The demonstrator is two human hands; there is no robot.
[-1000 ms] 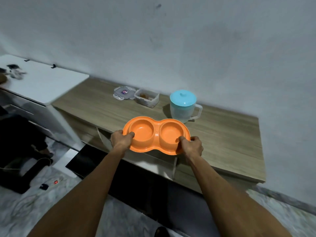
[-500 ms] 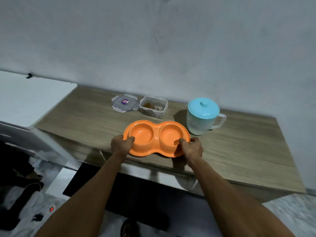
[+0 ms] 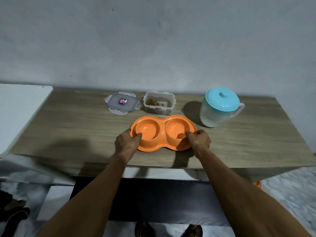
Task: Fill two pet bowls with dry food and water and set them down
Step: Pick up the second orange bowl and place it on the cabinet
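An orange double pet bowl (image 3: 163, 123) rests on the wooden table (image 3: 77, 127), both wells empty. My left hand (image 3: 127, 141) grips its left rim, thumb inside the left well. My right hand (image 3: 199, 141) grips the right rim, thumb inside the right well. Behind the bowl stands an open clear container (image 3: 159, 103) with a little brown dry food in it. Its lid (image 3: 123, 103) lies to its left. A translucent pitcher with a turquoise lid (image 3: 220, 106) stands at the right.
A white surface (image 3: 20, 106) adjoins the table on the left. A grey wall (image 3: 153, 40) runs right behind the table. Below the table's front edge are a dark mat (image 3: 153, 197), my feet and a pale marbled floor.
The double bowl has come forward over the table and down onto its top, both hands still on it. The view has turned square to the table.
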